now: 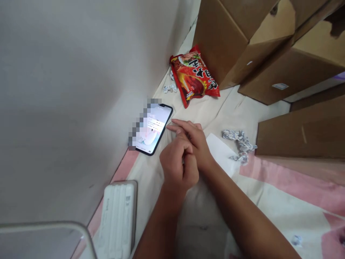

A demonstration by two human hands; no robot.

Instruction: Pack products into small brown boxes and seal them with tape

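Observation:
My left hand [178, 160] is curled into a fist beside the phone, with its inner side hidden, so I cannot make out whether it holds anything. Just behind it and partly covered by it, my right hand [195, 138] stretches two fingers towards the edge of the phone. The lit smartphone [153, 131] lies face up against the wall, its screen showing a picture and a text box. A white sheet of paper [222, 153] lies under and beside my right wrist. To the right of it is a heap of small crumpled grey-white pieces [239, 142].
A red food packet [194, 75] leans near a cardboard box [221, 39] at the back. More boxes [293, 133] stand at right. A white ridged power bank [118, 216] lies front left, near a pale cable [64, 225]. The wall [59, 90] bounds the left side.

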